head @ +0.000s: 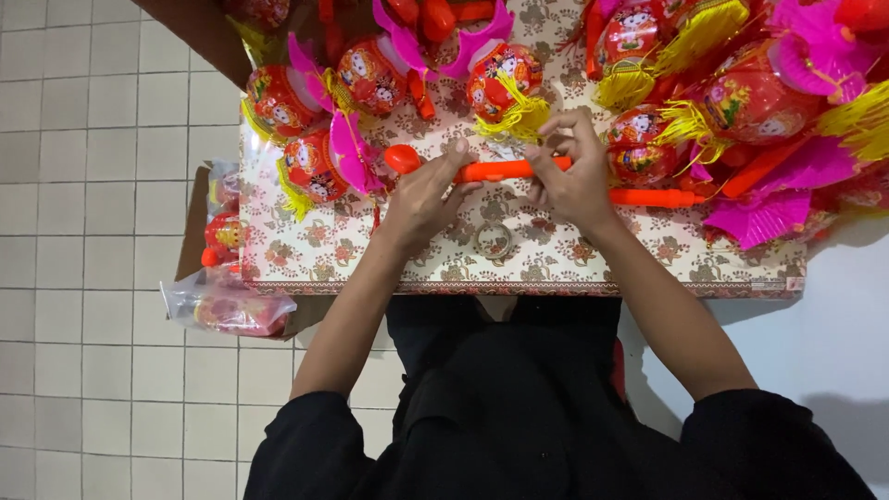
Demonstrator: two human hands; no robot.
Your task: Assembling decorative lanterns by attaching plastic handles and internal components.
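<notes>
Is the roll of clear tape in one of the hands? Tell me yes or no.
No: the tape roll lies on the patterned tabletop between the wrists, while the left hand and right hand grip the orange stick.

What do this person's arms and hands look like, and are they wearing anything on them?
Both hands are bare: no gloves, and no rings or watch that I can make out on the left hand or right hand. The forearms are uncovered; black sleeves are pushed up to about the elbows, matching the dark clothing.

Place: small craft-assembly workspace (home or shop, cannot tell which)
Evidence, 12 o'clock: heaped red toy lanterns [505, 83] on a patterned tablecloth [556, 259]
Evidence, 9 o'clock: bagged lanterns [227, 306], tiled floor [83, 231]
</notes>
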